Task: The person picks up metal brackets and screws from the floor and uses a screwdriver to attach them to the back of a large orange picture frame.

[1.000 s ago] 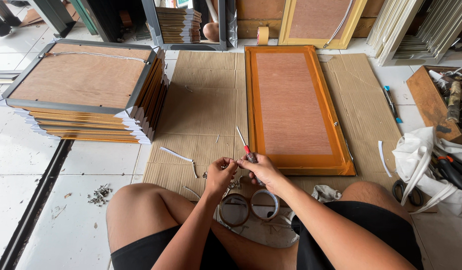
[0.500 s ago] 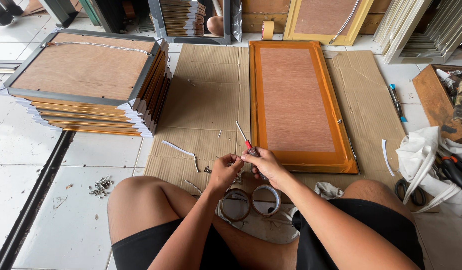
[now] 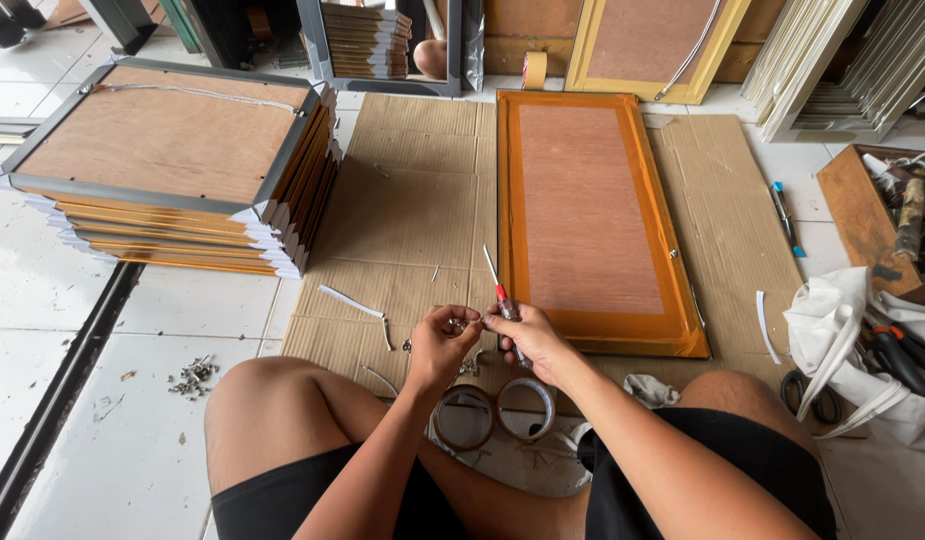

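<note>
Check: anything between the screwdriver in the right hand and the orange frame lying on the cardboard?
Nothing visible. The right hand holds the screwdriver upright beside the orange frame; only bare cardboard lies between them.

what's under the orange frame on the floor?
The orange frame lies flat on sheets of brown cardboard, which spread over white tile floor. Anything directly beneath the frame is covered.

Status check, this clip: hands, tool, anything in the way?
Right hand grips red-handled screwdriver. Left hand pinches small metal fitting. Orange frame flat alongside, untouched. Nothing obstructing.
</note>
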